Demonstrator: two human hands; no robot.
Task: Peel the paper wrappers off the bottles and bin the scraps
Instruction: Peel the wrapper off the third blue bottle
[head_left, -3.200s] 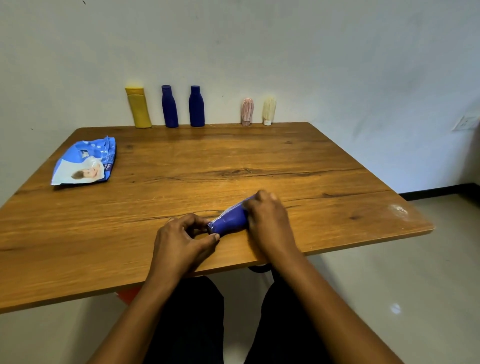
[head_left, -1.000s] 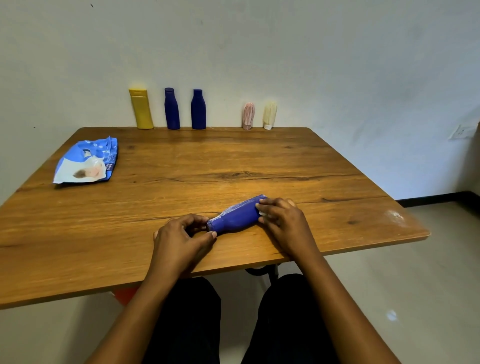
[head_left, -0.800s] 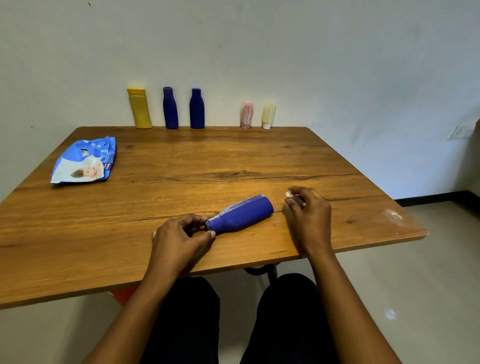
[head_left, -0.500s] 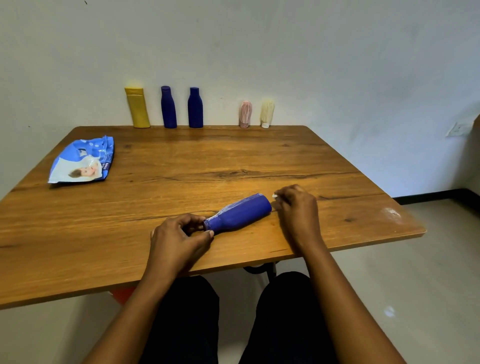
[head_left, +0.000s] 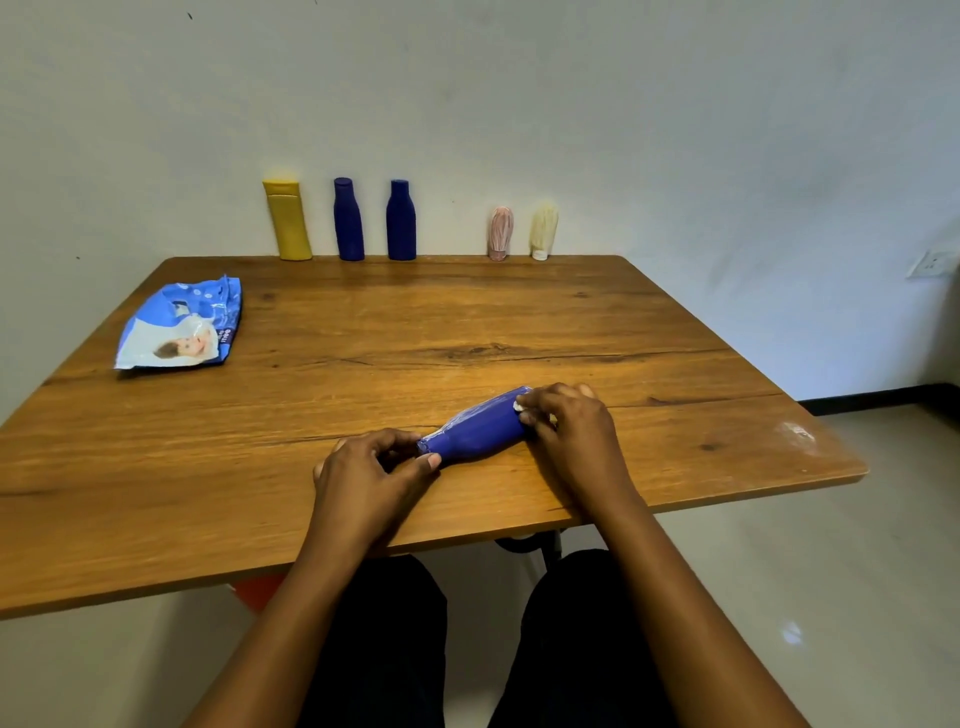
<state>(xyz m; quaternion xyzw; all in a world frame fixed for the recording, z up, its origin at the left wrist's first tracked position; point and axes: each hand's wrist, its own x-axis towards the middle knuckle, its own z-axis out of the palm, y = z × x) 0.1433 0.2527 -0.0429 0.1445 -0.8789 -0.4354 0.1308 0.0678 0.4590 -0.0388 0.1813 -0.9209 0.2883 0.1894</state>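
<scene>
head view: one blue bottle (head_left: 478, 428) is found lying on its side on the wooden table (head_left: 363, 322), near the front edge and slightly right of centre, with its neck toward the left and its base toward the right. the neck end is pinched by the left hand (head_left: 363, 478), thumb and fingers curled round it. the right hand (head_left: 571, 436) is set at the base end with fingers curled, and a small white scrap (head_left: 518, 407) is pinched at its fingertips, against the bottle. whether the scrap is attached to the bottle cannot be told. along the far edge, against the wall, a yellow bottle (head_left: 288, 221), a dark blue bottle (head_left: 348, 221), a second dark blue bottle (head_left: 401, 221), a small pink bottle (head_left: 500, 234) and a small cream bottle (head_left: 543, 231) are stood upright in a row. a blue packet (head_left: 182, 327) is laid flat near the left edge. broad bare tabletop is left between the row and the hands. open floor is noted beyond the right edge.
</scene>
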